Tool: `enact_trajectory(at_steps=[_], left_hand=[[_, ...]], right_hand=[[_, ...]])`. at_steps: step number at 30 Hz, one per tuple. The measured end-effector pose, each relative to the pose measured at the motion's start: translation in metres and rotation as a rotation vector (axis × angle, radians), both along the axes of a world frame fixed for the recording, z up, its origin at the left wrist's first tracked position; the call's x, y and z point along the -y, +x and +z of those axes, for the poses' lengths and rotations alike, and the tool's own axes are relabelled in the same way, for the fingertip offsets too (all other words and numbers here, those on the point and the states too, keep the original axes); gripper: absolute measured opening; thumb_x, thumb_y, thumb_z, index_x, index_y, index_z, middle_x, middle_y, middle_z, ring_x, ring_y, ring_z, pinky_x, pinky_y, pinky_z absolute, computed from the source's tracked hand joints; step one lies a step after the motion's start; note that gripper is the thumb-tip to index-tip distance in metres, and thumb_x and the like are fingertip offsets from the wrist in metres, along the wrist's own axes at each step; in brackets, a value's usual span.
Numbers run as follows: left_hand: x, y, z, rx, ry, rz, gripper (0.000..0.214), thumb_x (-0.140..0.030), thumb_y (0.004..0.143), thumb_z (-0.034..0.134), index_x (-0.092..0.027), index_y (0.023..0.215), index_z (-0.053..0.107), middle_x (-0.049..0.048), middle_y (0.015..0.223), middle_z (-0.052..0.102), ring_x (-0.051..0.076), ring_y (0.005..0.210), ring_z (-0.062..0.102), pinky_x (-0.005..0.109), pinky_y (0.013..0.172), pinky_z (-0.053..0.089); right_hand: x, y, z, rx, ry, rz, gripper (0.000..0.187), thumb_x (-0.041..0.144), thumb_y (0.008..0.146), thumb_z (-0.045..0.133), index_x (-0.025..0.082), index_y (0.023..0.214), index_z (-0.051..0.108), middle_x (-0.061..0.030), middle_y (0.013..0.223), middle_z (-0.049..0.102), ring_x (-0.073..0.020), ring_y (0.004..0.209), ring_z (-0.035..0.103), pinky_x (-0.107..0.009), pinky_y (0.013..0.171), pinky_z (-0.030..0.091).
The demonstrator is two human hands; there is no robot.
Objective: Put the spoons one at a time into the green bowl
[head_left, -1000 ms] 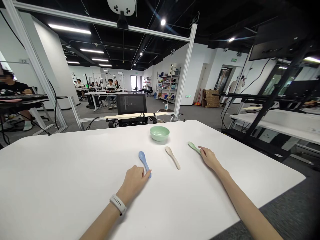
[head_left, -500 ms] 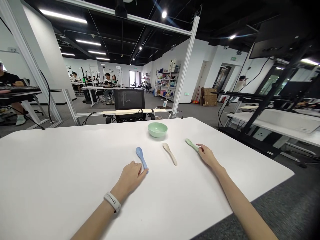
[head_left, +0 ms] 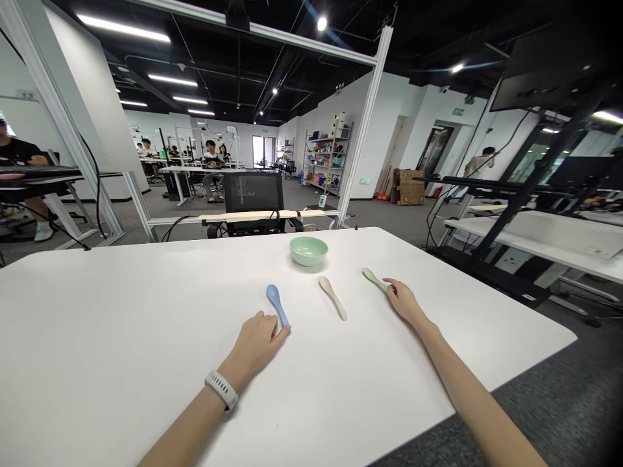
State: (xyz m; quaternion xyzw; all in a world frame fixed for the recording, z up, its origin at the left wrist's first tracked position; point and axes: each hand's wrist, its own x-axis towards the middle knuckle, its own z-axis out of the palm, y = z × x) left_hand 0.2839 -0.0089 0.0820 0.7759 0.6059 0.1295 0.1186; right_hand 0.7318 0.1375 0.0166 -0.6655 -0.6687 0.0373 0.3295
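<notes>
A blue spoon (head_left: pixel 276 299) lies on the white table (head_left: pixel 146 311), bowl end pointing away from me. My left hand (head_left: pixel 257 340), with a pale watch band at the wrist, is closed at its handle, the thumb on the handle's end and the other fingers curled. Further right, my right hand (head_left: pixel 402 300) is closed around the handle end of a light green spoon (head_left: pixel 372 278), its index finger stretched forward; the grip itself is partly hidden. Between the hands rests a beige spoon (head_left: pixel 333 298), untouched. Behind it stands a green bowl (head_left: pixel 308 251).
Beyond the table's far edge are a black mesh chair (head_left: pixel 254 192) and a metal frame (head_left: pixel 366 130). A second white table (head_left: pixel 535 240) with a black stand is at the right. Several people sit at desks in the background, and one person (head_left: pixel 22 155) sits at far left.
The view has shifted very slightly. Both hands, the spoons and the bowl keep their places on the table.
</notes>
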Motion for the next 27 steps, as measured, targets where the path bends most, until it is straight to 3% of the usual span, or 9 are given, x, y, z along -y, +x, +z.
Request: enact_trajectory(at_steps=[12,18,27], left_hand=[[0.0012,0.0008,0.0013,0.01,-0.004,-0.006,0.039,-0.049,0.102,0.035,-0.027,0.069,0.037,0.0033,0.075,0.064,0.024,0.085,0.06,0.036,0.072,0.037],[0.0001,0.0006,0.0,0.015,0.001,-0.005,0.039,-0.049,0.102,0.035,-0.027,0.069,0.036,0.0028,0.074,0.062,0.024,0.084,0.059,0.036,0.073,0.037],[-0.0011,-0.0002,-0.0021,0.025,0.008,-0.01,0.039,-0.05,0.102,0.035,-0.028,0.069,0.035,0.0032,0.074,0.062,0.024,0.084,0.059,0.037,0.073,0.037]], right_hand=[[-0.0016,0.0007,-0.0011,-0.008,0.013,0.0,0.051,0.033,0.095,0.034,0.012,0.123,0.071,-0.0163,0.102,0.075,-0.0278,0.094,0.067,-0.042,0.093,0.05],[0.0008,-0.0015,0.0024,-0.004,0.011,0.003,0.051,0.032,0.094,0.034,0.011,0.123,0.071,-0.0141,0.093,0.073,-0.0275,0.089,0.066,-0.043,0.092,0.051],[0.0027,-0.0031,0.0058,0.014,-0.011,-0.006,0.053,0.032,0.095,0.033,0.01,0.124,0.071,-0.0154,0.096,0.073,-0.0279,0.091,0.066,-0.043,0.092,0.051]])
